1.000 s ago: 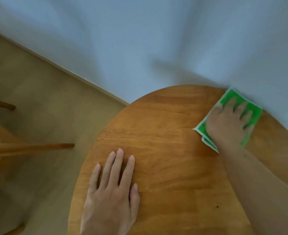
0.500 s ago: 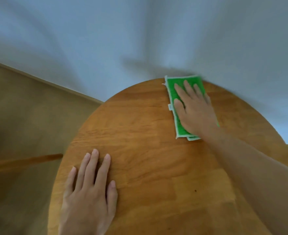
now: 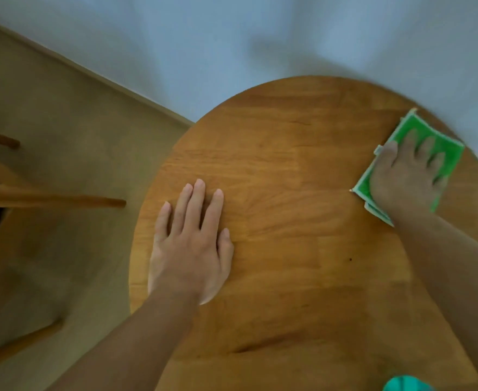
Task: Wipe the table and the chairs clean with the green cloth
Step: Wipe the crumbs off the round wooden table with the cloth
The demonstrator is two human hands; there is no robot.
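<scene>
A teal object (image 3: 407, 384) is showing at the near edge of the round wooden desk (image 3: 302, 249). The left hand (image 3: 190, 244) is being pressed flat near the desk's left edge, fingers (image 3: 197, 204) outstretched, nothing held, with bare wood lying open to its right. Farther off, the green cloth (image 3: 440, 153) is being pinned under the right hand (image 3: 407, 176), fingers spread, at the far right rim beside the white wall (image 3: 232, 46); chair rails (image 3: 63, 200) are crossing the floor (image 3: 63, 114) at left.

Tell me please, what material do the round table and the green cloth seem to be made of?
The round table looks like solid wood: joined planks with visible grain and a smooth, warm, probably varnished finish. The green cloth under the right hand looks like soft folded textile with a pale stitched edge, possibly microfibre; blur leaves the weave unclear.
</scene>
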